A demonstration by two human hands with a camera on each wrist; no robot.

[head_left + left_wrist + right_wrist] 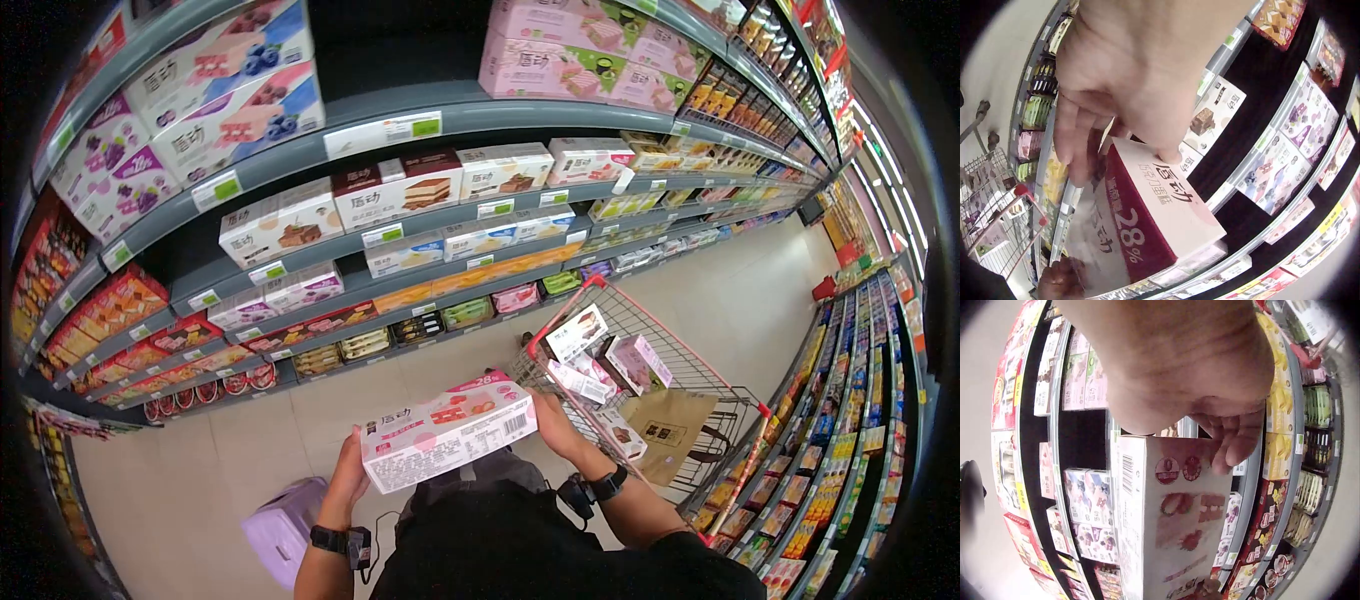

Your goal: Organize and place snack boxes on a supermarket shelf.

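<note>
The left hand [345,480] and the right hand [552,420] grasped the pink cake box [447,430] by its two short ends, at 9 o'clock from the shopping cart [700,375]. The carton seemed light, stiff and crushable, so the ends were the best grip.

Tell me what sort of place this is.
Most likely a supermarket aisle: long shelves of boxed snacks with price tags run both sides, a shopping cart holds boxes, and both hands hold a pink snack box.

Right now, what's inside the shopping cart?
The shopping cart holds several pink-and-white snack boxes and a brown paper bag. What lies under them is hidden.
</note>
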